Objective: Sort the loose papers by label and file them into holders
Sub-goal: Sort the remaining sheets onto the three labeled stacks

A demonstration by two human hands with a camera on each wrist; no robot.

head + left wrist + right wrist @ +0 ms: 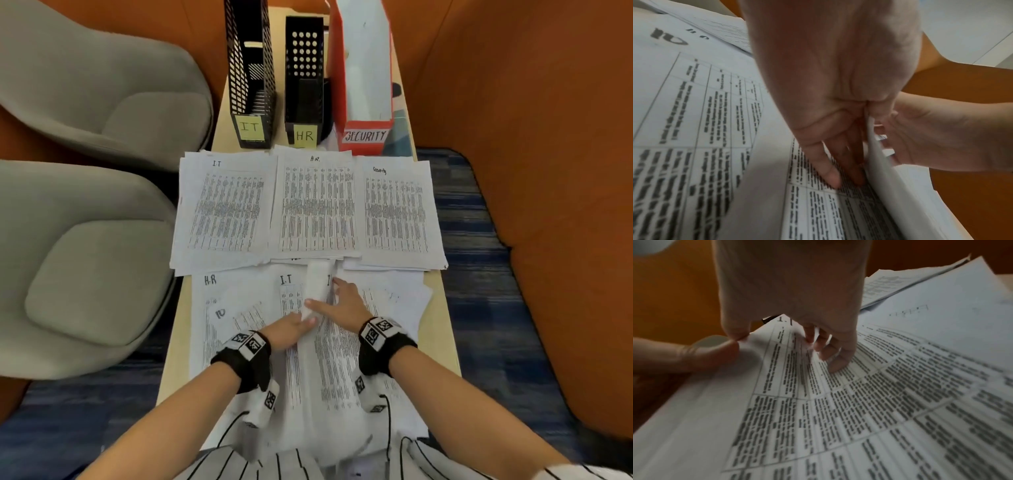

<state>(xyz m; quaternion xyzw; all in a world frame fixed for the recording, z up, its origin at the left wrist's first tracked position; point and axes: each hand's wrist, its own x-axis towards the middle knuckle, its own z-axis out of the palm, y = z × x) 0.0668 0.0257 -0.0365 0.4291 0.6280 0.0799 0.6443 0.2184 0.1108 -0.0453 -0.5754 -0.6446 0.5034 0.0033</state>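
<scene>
A loose printed sheet [318, 287] marked I.T [838, 410] stands lifted on its edge over the near heap of loose papers [239, 308]. My left hand [301, 325] pinches its near part, thumb against the blank back [885, 178]. My right hand [329, 294] pinches it further up, thumb on the edge and fingers [834, 363] on the printed face. Beyond lie three sorted piles: IT pile [226, 209], H.R. pile [317, 205], Security pile [397, 212]. Behind them stand the black mesh IT holder [251, 75], the black HR holder [305, 75] and the red SECURITY holder [364, 85].
The narrow wooden table [442, 308] is almost covered by paper, with piles overhanging its sides. Two grey seat cushions [96, 267] sit close on the left, and an orange upholstered wall [548, 171] runs along the right. Blue carpet [472, 240] shows below.
</scene>
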